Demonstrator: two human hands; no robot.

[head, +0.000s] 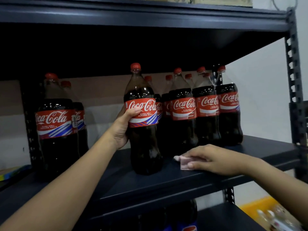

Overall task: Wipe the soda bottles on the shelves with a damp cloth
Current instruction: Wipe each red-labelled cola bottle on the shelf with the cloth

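Left hand (122,129) grips cola bottle (143,120) near shelf (166,184) front edge; right hand (211,160) pinches pink cloth (185,164) on shelf. Risk: one-handed hold (smooth plastic) slips, bottle topples off.

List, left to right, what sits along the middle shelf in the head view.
Pair of dark cola bottles with red labels → left hand gripping a lone red-capped cola bottle → right hand holding a small folded pink cloth → cluster of red-labelled cola bottles → perforated dark metal shelf post.
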